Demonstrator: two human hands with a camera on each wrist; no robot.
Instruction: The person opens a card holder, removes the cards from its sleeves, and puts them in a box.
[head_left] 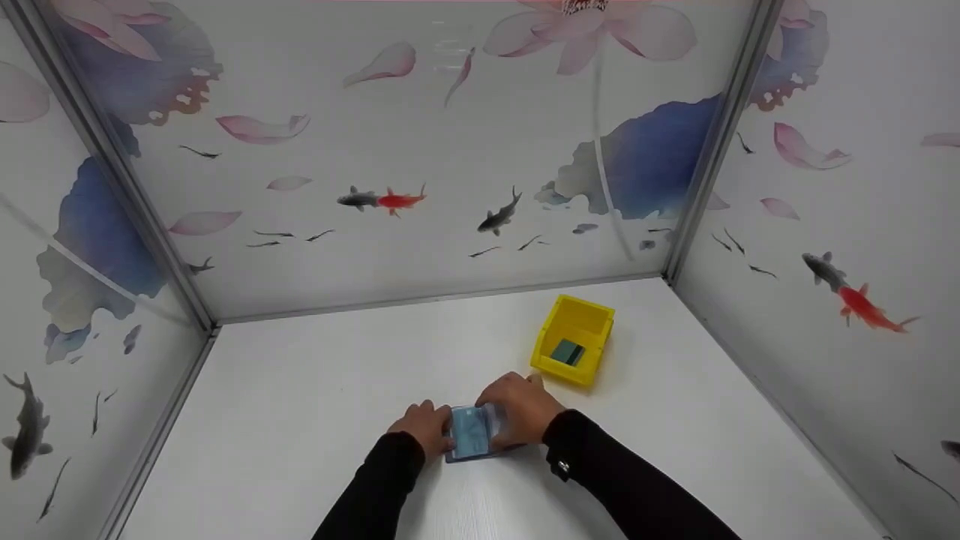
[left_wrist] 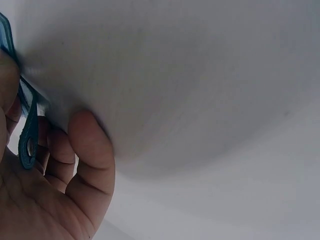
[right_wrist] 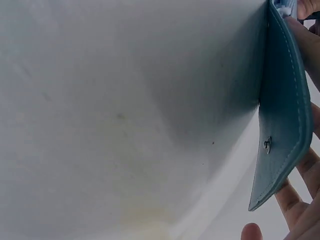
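A teal card holder (head_left: 471, 433) with clear plastic sleeves lies opened low over the white table. My left hand (head_left: 426, 427) grips its left edge. In the left wrist view, the holder's snap strap (left_wrist: 29, 137) hangs beside the palm, and the fingers are bent. My right hand (head_left: 519, 409) pinches the clear sleeves and the holder's right side. The right wrist view shows the outer cover (right_wrist: 285, 100) standing tilted off the table, a metal snap (right_wrist: 267, 145) on it. Fingers (right_wrist: 310, 170) of my right hand lie behind that cover, partly hidden.
A yellow bin (head_left: 609, 330) stands on the white table (head_left: 315, 397) just beyond my right hand. Inside it lies a green card (head_left: 566, 352) with a dark stripe. Printed panels (head_left: 420, 277) enclose the table at the back and both sides.
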